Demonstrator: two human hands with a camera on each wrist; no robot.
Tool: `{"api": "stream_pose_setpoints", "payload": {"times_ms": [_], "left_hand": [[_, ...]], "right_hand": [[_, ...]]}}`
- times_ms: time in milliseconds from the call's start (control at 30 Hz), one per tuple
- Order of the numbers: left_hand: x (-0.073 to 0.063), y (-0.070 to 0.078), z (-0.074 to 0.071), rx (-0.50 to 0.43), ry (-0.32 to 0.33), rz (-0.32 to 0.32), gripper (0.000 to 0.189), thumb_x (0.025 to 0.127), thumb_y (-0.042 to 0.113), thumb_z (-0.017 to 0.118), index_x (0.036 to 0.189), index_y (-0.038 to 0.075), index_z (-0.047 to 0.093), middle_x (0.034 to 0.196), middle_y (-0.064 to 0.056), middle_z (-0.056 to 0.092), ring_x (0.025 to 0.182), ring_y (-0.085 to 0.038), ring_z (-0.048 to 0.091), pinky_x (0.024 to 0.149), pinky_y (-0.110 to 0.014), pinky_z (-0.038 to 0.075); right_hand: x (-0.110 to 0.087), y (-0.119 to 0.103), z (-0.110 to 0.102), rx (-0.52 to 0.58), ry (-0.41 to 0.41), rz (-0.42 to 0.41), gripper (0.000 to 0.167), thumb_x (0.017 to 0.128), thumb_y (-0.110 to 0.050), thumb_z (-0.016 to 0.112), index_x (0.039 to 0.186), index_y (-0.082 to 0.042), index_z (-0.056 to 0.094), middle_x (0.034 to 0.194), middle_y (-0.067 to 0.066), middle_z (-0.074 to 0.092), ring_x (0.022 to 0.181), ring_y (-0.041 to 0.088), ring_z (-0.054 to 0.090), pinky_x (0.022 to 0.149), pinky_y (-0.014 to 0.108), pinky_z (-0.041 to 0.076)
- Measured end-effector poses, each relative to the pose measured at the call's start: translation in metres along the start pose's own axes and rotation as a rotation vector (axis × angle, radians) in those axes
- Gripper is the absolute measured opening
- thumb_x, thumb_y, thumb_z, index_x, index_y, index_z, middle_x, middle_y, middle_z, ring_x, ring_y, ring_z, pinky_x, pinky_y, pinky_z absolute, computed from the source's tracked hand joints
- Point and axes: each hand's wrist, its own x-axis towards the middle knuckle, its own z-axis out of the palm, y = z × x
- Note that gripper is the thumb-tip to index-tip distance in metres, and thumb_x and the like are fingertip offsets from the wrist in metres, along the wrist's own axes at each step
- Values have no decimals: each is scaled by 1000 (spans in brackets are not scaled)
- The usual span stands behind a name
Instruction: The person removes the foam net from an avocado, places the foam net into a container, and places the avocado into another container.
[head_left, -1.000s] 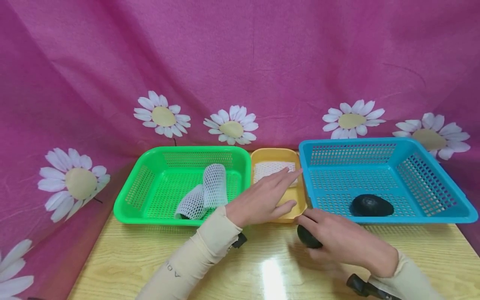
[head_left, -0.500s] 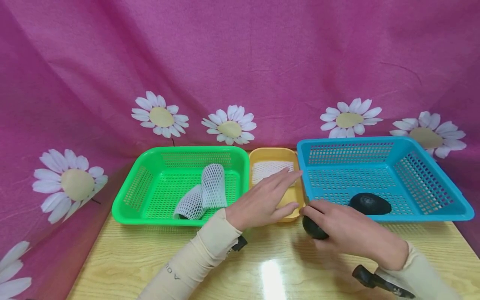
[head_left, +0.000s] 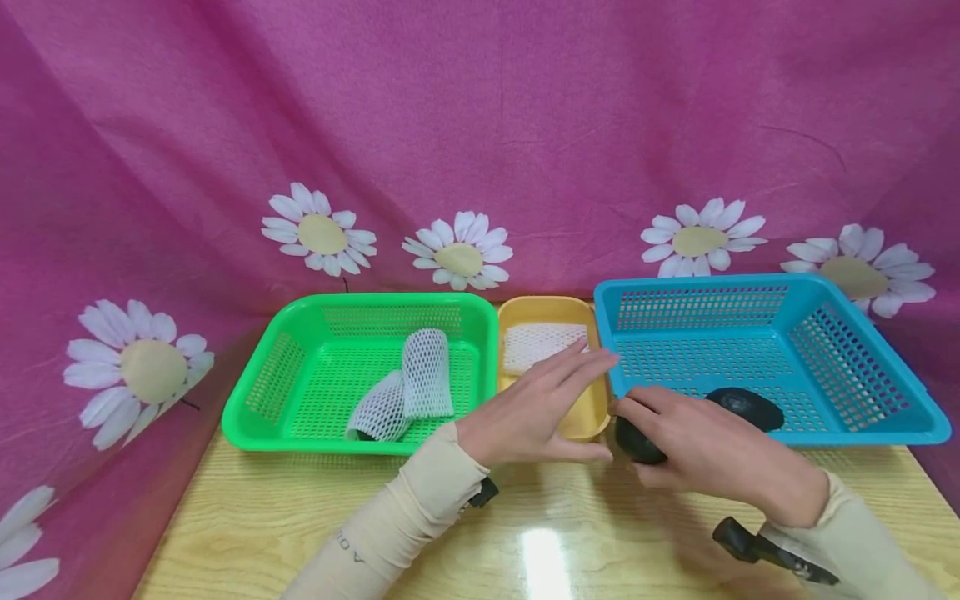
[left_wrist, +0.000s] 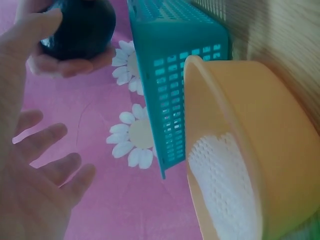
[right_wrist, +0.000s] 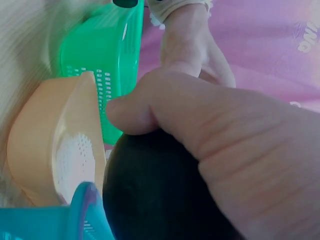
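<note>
My right hand (head_left: 712, 450) grips a dark avocado (head_left: 637, 442) near the front left corner of the blue basket (head_left: 862, 437). In the right wrist view the thumb lies along the smooth dark avocado (right_wrist: 155, 190). Fingers spread and holding nothing, my left hand (head_left: 528, 412) hovers over the front of the yellow tray (head_left: 603, 429), just left of the held avocado. A white foam net (head_left: 536, 343) lies in that tray. Another dark avocado (head_left: 750, 407) rests inside the blue basket, partly hidden by my right hand.
To the left stands a green basket (head_left: 236, 425). Inside it are two white foam net sleeves, one upright (head_left: 427, 375) and one tilted (head_left: 378, 408), which shows something dark at its lower end. All three containers stand on a wooden table (head_left: 300, 500) before a pink flowered cloth (head_left: 480, 125).
My right hand has moved a little right and away from me, carrying the avocado closer to the blue basket. The left hand has shifted slightly right, its thumb lower.
</note>
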Motion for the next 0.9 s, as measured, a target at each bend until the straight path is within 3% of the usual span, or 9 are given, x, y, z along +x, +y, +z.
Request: {"api": "stream_pose_setpoints", "payload": {"times_ms": [267, 600, 900], "left_hand": [[8, 4, 6, 43, 41, -17, 105, 79, 61, 82, 159, 11, 36, 164, -10, 42, 159, -34, 29, 128, -47, 34], [19, 5, 15, 70, 71, -14, 105, 79, 63, 81, 159, 13, 35, 165, -8, 41, 161, -30, 26, 128, -45, 34], [25, 4, 19, 3, 56, -61, 100, 83, 58, 79, 161, 14, 33, 168, -5, 37, 163, -28, 23, 127, -49, 34]], "right_hand": [[1, 13, 0, -6, 62, -7, 52, 73, -26, 87, 119, -10, 67, 106, -3, 66, 86, 9, 63, 69, 29, 57], [4, 29, -1, -14, 65, 11, 55, 75, -29, 89, 120, -6, 67, 107, 2, 67, 87, 12, 65, 70, 33, 58], [4, 42, 6, 11, 46, 29, 55, 75, -30, 89, 119, -4, 67, 104, 2, 67, 84, 11, 63, 66, 31, 56]]}}
